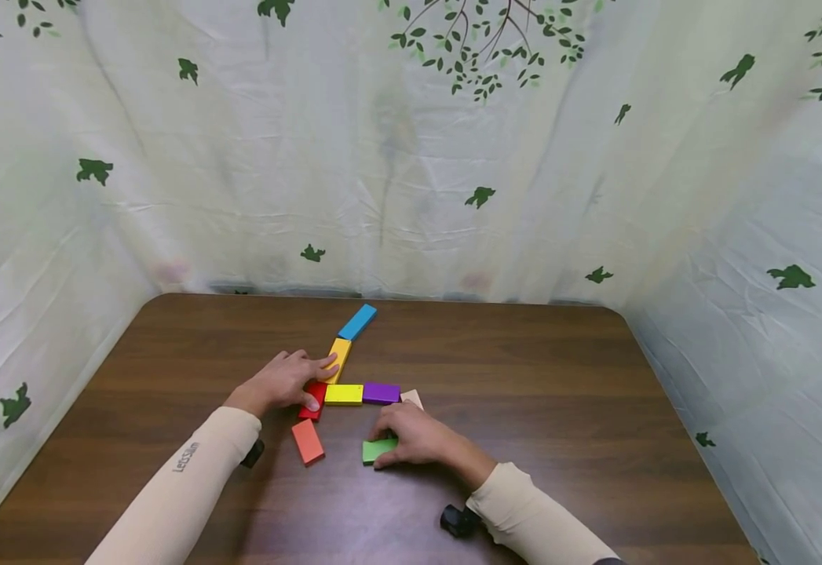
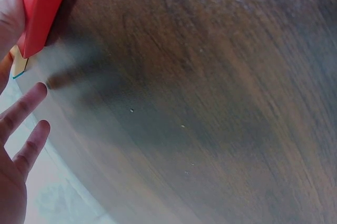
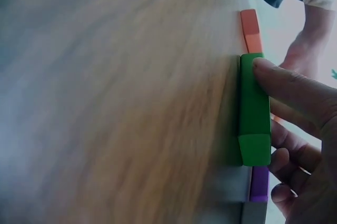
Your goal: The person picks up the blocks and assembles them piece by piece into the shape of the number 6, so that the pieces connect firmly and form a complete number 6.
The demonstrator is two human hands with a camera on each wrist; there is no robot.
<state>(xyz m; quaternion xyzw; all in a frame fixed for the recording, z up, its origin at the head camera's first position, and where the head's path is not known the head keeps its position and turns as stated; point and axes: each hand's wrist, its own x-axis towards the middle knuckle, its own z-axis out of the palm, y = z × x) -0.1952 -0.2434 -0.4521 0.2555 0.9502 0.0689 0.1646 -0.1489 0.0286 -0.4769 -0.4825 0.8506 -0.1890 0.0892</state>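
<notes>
My left hand point(image 1: 282, 381) reaches over the line of blocks, fingers spread. Its thumb rests on a red block point(image 1: 315, 398) and its fingertips touch an orange-yellow block point(image 1: 342, 357). In the left wrist view the red block point(image 2: 45, 11) lies beside the thumb. My right hand point(image 1: 418, 436) pinches a green block point(image 1: 377, 450) between thumb and fingers. The right wrist view shows the thumb on the long side of the green block point(image 3: 255, 98). Beyond that hand lie a purple block point(image 1: 381, 393) and a partly hidden beige block point(image 1: 413, 399).
A bright yellow block point(image 1: 344, 395) lies between the red and purple ones. A blue block point(image 1: 357, 322) continues from the orange-yellow one toward the far edge. Nearer me lies a coral block point(image 1: 308, 442). The brown table point(image 1: 559, 392) is bordered by a leaf-patterned curtain point(image 1: 396, 157).
</notes>
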